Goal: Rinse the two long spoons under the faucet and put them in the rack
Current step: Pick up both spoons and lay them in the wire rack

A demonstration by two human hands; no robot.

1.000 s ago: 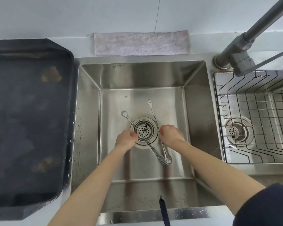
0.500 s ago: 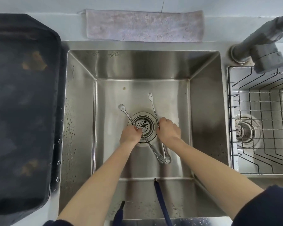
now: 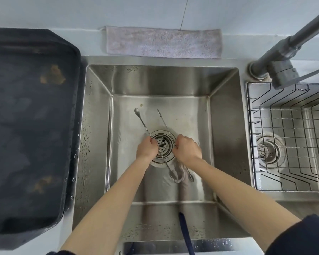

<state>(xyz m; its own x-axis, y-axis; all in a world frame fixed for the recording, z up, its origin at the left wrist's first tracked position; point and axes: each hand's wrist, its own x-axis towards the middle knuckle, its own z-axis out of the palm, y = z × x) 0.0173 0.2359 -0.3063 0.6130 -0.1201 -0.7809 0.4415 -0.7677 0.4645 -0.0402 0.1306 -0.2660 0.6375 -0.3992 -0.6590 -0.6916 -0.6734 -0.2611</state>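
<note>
Two long thin metal spoons lie across the drain in the left steel sink [image 3: 98, 126]. My left hand [image 3: 147, 149] is closed around the middle of the left spoon [image 3: 141, 120], whose small bowl points to the far left. My right hand [image 3: 187, 151] is closed around the right spoon [image 3: 163, 120], whose far tip looks flat or forked. Their near ends stick out behind my hands near the sink floor. The wire rack [image 3: 291, 137] sits in the right sink. The grey faucet [image 3: 282, 57] stands at the back right, with no water visible.
A dark tray [image 3: 29, 126] covers the counter to the left of the sink. A grey cloth [image 3: 162, 42] lies along the back wall. The round drain strainer [image 3: 164, 145] is between my hands. A dark strap [image 3: 186, 234] hangs over the sink's front edge.
Both hands have closed on the spoons. The spoons' near ends, crossed before, have moved apart, and the right one has turned so that its far tip looks narrower.
</note>
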